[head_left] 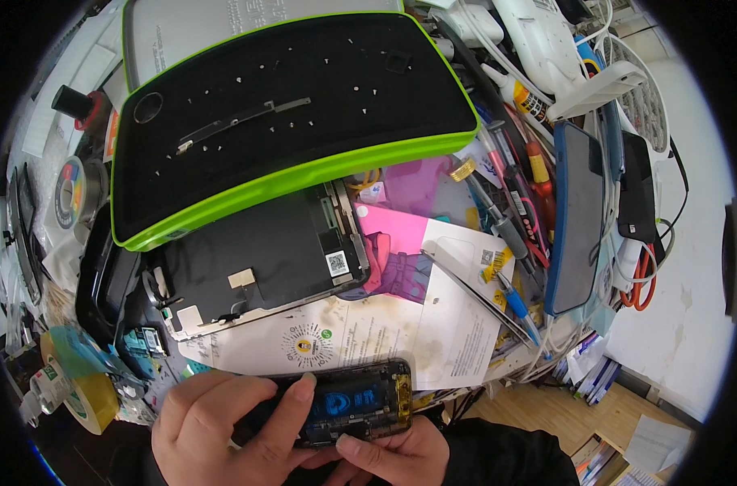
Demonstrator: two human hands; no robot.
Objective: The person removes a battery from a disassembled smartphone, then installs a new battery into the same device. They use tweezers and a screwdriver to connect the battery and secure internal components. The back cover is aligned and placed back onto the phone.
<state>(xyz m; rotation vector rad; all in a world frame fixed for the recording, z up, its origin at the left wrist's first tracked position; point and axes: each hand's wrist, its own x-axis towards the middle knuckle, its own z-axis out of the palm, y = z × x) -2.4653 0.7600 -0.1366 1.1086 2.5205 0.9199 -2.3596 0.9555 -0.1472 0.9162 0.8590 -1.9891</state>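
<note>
black opened smartphone body [356, 401] sits at the head view's bottom centre, its long axis running roughly left to right. the left hand [219, 421] wraps its left end, covering more of it; the right hand [405, 455] holds the lower edge toward the right end. farther off is a green-rimmed black tray [255, 178] of small screws [356, 89].

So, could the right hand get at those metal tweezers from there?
Probably yes: the tweezers look mostly uncovered, but the right hand would first have to let go of the opened phone.
</note>
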